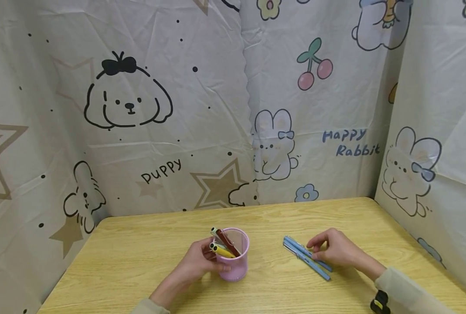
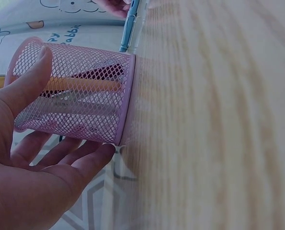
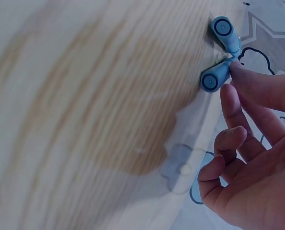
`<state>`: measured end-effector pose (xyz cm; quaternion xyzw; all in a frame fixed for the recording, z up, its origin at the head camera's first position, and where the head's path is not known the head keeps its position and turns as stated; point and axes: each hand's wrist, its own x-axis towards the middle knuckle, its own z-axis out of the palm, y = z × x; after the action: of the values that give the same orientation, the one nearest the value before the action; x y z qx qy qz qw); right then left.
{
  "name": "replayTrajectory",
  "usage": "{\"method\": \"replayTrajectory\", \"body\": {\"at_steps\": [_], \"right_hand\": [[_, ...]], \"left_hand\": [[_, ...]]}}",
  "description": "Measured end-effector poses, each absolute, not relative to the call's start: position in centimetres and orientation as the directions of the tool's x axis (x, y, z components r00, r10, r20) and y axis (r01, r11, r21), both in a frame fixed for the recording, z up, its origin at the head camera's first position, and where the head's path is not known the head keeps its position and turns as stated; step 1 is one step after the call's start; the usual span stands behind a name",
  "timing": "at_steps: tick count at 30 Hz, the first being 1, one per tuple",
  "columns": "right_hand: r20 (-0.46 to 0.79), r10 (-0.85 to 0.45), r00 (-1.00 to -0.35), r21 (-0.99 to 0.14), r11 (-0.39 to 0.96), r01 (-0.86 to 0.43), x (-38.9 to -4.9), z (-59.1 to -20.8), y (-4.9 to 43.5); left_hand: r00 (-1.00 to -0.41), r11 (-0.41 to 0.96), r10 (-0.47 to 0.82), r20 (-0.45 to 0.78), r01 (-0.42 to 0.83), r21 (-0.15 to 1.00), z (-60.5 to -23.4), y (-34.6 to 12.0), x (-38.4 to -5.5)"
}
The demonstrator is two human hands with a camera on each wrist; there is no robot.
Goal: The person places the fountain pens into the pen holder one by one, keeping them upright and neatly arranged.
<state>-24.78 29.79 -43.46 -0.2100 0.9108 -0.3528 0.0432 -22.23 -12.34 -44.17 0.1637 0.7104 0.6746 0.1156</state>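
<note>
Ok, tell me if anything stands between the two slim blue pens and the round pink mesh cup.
Nothing visible does: only yellow wood-grain tabletop lies between the two slim blue pens and the round pink mesh cup. The left hand holds the cup mainly from the opposite side.

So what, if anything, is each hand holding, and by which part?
The left hand holds the cup by its side. The right hand is at the pens; whether it grips one, I can't tell.
</note>
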Motion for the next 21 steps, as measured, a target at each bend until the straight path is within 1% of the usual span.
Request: {"method": "replayTrajectory", "body": {"at_steps": [21], "right_hand": [[0.085, -0.4, -0.912, -0.666, 0.658, -0.351, -25.2, -43.45, 30.3]], "left_hand": [[-0.918, 0.039, 0.392, 0.055, 0.076, 0.996, -44.11, -12.35, -22.17]]}}
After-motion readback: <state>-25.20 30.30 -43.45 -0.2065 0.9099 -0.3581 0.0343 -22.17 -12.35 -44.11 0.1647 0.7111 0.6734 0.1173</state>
